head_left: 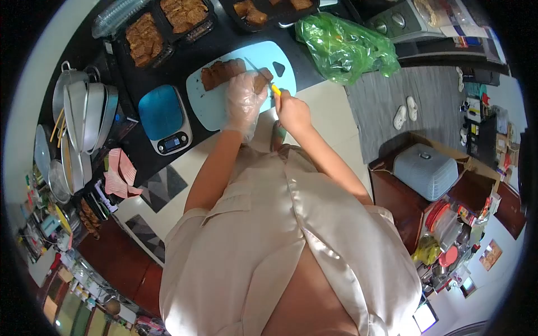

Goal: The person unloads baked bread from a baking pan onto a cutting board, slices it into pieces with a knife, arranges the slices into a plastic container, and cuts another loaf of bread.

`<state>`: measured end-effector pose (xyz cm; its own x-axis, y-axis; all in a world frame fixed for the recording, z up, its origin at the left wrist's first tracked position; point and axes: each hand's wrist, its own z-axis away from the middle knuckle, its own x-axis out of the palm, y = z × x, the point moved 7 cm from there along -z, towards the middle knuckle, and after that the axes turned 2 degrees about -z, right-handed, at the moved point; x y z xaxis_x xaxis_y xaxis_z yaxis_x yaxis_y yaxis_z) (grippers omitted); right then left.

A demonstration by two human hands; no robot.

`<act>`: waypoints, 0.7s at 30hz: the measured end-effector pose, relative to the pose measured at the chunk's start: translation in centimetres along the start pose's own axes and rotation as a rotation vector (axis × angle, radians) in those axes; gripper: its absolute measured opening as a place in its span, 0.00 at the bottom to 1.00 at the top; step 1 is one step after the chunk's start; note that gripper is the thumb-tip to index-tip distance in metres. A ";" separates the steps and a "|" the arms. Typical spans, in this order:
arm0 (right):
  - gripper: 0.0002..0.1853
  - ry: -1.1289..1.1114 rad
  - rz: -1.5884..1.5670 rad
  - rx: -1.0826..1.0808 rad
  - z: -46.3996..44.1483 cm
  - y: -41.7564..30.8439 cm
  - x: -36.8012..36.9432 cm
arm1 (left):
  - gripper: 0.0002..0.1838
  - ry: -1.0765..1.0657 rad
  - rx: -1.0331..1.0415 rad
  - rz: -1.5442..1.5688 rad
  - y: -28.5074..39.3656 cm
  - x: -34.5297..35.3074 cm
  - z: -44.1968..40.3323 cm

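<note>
A brown loaf [218,74], cake- or bread-like, lies across the light blue cutting board [208,115], with cut marks along its left part. My left hand [244,99], in a clear plastic glove, presses on the loaf near its right end with the fingers curled over it. A knife [276,89] with a yellow handle is gripped in my bare right hand [293,112]. Its thin blade points up and left, over the loaf's right end, close to the left fingers. How deep the blade sits in the loaf I cannot tell.
Black trays [162,56] of brown pieces stand behind the board, and another tray [269,22] is further right. A kitchen scale [162,115] stands left of the board. To the right is a green plastic bag [347,47]. Metal pans [84,117] stack at far left.
</note>
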<state>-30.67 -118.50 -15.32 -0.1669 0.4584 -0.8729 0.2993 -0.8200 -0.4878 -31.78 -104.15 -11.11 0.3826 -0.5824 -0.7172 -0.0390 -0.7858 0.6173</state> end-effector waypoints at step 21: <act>0.17 -0.076 0.034 0.091 4.5 -0.2 -1.6 | 0.23 -0.029 0.020 0.079 -1.3 -0.7 0.7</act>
<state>-34.67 -120.62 -13.83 -0.2295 0.4054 -0.8848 0.2203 -0.8639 -0.4530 -32.63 -102.84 -11.62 0.3506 -0.6484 -0.6758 -0.0863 -0.7408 0.6661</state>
